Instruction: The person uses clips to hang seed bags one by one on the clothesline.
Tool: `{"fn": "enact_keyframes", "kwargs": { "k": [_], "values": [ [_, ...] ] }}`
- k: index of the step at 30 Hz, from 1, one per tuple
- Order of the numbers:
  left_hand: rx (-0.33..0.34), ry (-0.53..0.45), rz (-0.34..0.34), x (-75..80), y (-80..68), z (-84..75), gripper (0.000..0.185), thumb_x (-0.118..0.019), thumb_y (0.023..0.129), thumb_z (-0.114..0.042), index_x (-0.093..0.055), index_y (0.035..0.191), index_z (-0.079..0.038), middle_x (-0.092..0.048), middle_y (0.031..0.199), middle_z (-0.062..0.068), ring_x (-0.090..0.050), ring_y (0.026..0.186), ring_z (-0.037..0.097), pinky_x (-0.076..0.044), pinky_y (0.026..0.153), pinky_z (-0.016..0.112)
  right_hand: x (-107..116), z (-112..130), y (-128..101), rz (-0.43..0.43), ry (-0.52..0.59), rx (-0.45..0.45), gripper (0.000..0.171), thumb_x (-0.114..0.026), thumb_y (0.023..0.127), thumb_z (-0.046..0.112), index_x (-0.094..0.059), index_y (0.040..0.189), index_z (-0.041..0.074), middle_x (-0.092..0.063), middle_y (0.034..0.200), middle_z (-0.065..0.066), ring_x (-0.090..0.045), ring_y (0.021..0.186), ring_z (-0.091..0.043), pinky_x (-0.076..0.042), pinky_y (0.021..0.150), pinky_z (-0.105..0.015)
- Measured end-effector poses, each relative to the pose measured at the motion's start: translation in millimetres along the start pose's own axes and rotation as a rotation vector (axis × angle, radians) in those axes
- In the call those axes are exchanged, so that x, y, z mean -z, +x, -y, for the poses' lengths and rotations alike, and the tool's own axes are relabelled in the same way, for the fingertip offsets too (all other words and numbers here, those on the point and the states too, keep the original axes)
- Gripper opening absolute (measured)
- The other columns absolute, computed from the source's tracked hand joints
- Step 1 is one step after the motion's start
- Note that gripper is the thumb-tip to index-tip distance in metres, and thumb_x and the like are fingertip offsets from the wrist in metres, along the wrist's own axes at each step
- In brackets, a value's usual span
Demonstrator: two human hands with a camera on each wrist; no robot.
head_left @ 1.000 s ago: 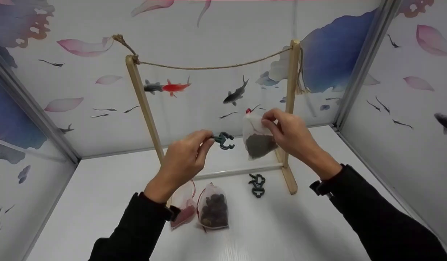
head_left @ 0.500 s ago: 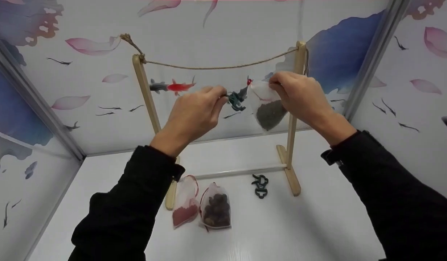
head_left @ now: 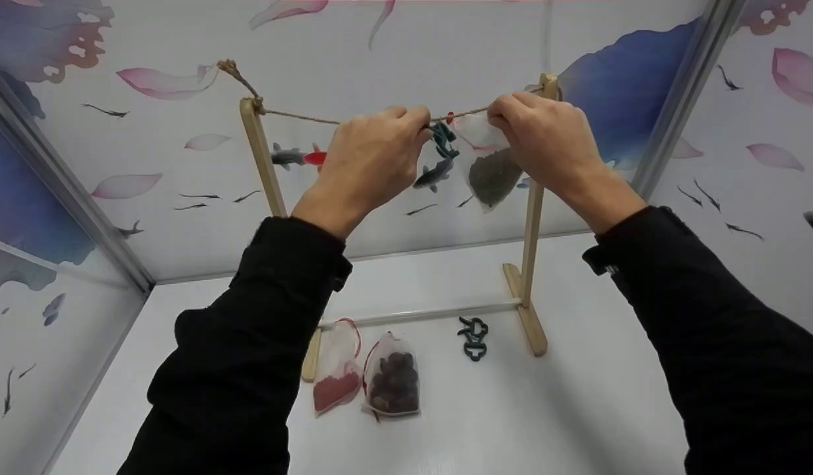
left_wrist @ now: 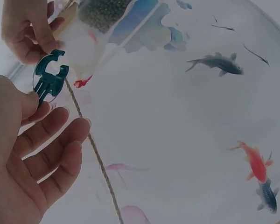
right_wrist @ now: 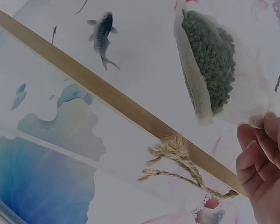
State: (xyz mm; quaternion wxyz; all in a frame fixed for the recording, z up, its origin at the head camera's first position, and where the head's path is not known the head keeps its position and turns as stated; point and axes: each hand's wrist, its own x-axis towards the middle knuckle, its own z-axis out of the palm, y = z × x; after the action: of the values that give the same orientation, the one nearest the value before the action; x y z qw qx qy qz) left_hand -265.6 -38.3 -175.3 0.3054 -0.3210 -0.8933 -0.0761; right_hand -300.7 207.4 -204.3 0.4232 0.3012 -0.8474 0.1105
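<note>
My left hand (head_left: 380, 148) pinches a dark green plastic clip (left_wrist: 50, 77) by its handles between thumb and forefinger, the other fingers spread loosely. The clip's jaws stand apart, close to the twine rope (left_wrist: 98, 156). My right hand (head_left: 545, 135) pinches the top corner of a white mesh drawstring bag (right_wrist: 207, 65) filled with small green beans. That bag hangs tilted, its upper edge right at the rope in the head view, with a red bead (left_wrist: 82, 82) on its drawstring. The rope runs between two wooden posts (head_left: 533, 224), partly hidden by both hands.
On the white table (head_left: 446, 409) lie a mesh bag with reddish contents (head_left: 337, 389) and another with dark round pieces (head_left: 394, 382). A second green clip (head_left: 474, 338) is to their right, near the wooden foot (head_left: 532, 323). Printed panels (head_left: 743, 198) enclose the table.
Both hands have risen from below the rope to its height, bringing the clip and the bag of green beans up with them. The bags and clip on the table stay put.
</note>
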Motion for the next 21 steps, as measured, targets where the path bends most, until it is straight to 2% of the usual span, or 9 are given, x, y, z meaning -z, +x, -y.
{"fn": "enact_keyframes", "kwargs": {
  "k": [8,15,21],
  "values": [
    [0.052,0.072,0.022,2.9,21.4,-2.6,0.026,-0.044,0.109,-0.024,-0.063,0.110,-0.005,-0.065,0.094,0.012,-0.062,0.073,0.034,-0.054,0.064,0.044,0.2,-1.2,3.8,-0.013,-0.063,0.000,0.017,-0.059,0.104,0.017,-0.069,0.100,0.003,-0.067,0.090,-0.015,-0.065,0.067,-0.039,-0.055,0.060,-0.052],
    [0.078,0.089,0.018,2.3,30.4,-4.2,0.027,-0.045,0.109,-0.025,-0.063,0.113,-0.005,-0.065,0.100,0.012,-0.066,0.079,0.034,-0.056,0.068,0.044,-1.5,-4.9,2.9,-0.013,-0.073,0.009,0.017,-0.059,0.104,0.016,-0.071,0.104,0.004,-0.063,0.110,-0.017,-0.055,0.056,-0.033,-0.053,0.054,-0.046],
    [0.159,0.105,0.064,1.4,39.4,-4.9,0.027,-0.046,0.109,-0.027,-0.063,0.115,-0.007,-0.064,0.106,0.012,-0.067,0.088,0.037,-0.056,0.072,0.047,-5.3,-7.6,3.5,-0.014,-0.063,-0.012,0.020,-0.056,0.105,0.017,-0.070,0.107,0.003,-0.065,0.122,-0.016,-0.058,0.058,-0.035,-0.055,0.057,-0.046]
  ]
}}
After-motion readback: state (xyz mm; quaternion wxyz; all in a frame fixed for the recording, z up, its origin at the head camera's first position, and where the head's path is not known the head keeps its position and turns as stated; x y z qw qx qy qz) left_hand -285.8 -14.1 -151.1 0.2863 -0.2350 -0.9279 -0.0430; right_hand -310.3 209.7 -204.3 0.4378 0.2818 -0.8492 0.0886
